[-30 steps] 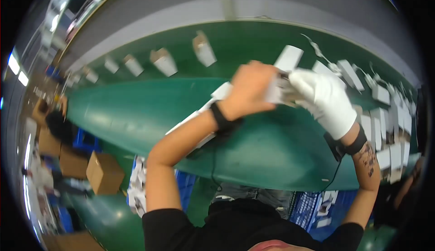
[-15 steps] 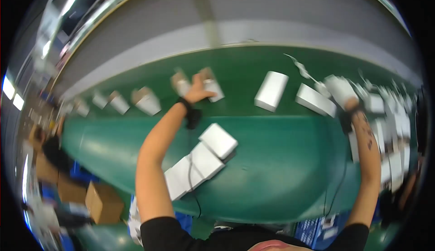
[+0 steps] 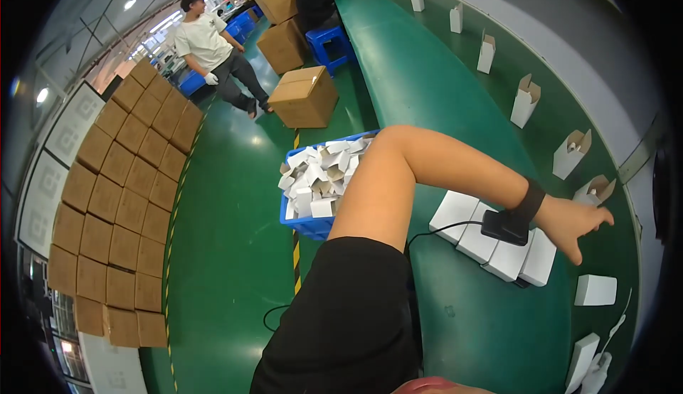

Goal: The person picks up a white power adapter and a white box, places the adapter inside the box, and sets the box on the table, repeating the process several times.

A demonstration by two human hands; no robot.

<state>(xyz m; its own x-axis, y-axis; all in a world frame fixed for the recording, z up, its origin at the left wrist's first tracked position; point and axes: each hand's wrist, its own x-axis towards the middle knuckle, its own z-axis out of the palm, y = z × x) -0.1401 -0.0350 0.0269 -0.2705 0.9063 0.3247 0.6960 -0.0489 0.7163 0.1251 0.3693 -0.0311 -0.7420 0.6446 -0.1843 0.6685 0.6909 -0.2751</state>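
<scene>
Closed on every face in view: four white rectangular cardboard boxes (image 3: 508,260), laid flat and touching in a slanting row on the long green desk (image 3: 462,330), plus a single white closed box (image 3: 596,290) on the green strip (image 3: 558,113) along the grey wall. Judged by closed faces alone, done with at least on the outside; contents hidden. Apparently left over: a line of upright white boxes with raised brown-lined flaps (image 3: 525,102), spaced out along the strip toward the far end, the nearest just beside the bare left hand (image 3: 575,227).

Grip of the left hand: spread, thumb apart, seemingly empty, palm turned from view. At the lower right rim: what looks like the white-gloved right hand (image 3: 597,374), next to a white box at the rim (image 3: 582,358) and a thin white cable (image 3: 613,331); impossible to tell whether gripping anything.

In the way: a small black wrist device (image 3: 504,227) over the flat row, partly hiding box tops, with a black cord (image 3: 441,230) trailing toward the person. Left of the desk, partly behind the forearm: a blue plastic crate (image 3: 307,227) heaped with small white cartons (image 3: 313,180). Farther off: a large brown carton (image 3: 304,97), a blue plastic stool (image 3: 329,42) and a standing co-worker (image 3: 213,45).
</scene>
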